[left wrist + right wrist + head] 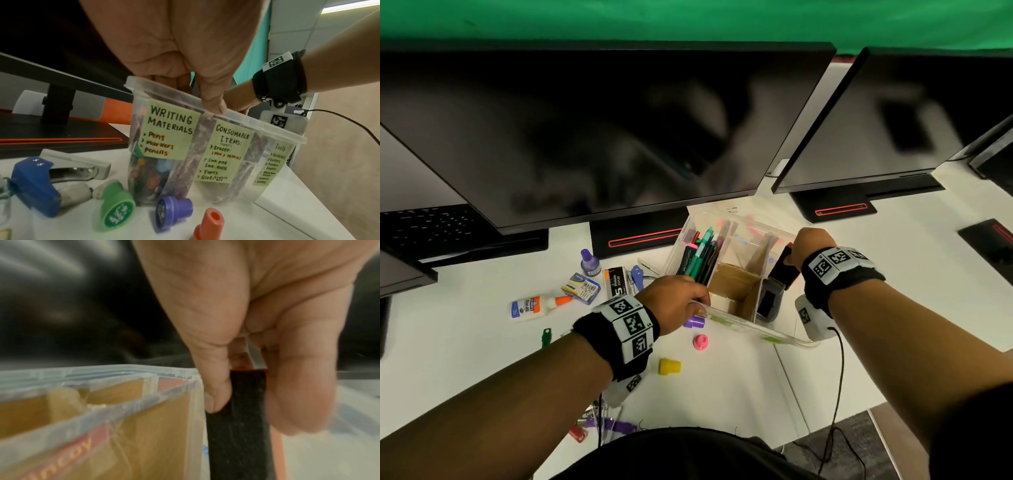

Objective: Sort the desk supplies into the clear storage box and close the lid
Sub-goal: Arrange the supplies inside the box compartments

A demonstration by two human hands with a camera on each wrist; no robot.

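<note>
A: Where was the clear storage box (784,334)?
B: On the white worktop (722,394), lid off, with pens (700,255) in its left part.
A: What did the hands do?
B: The left hand (674,301) had its grip on the near rim. The right hand (810,248) pinched a black stapler (777,281), standing in the right part.

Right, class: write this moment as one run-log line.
left hand: holds box rim | right hand: grips black tool at tools section | lid: not on | glue, stamps still on desk
</note>
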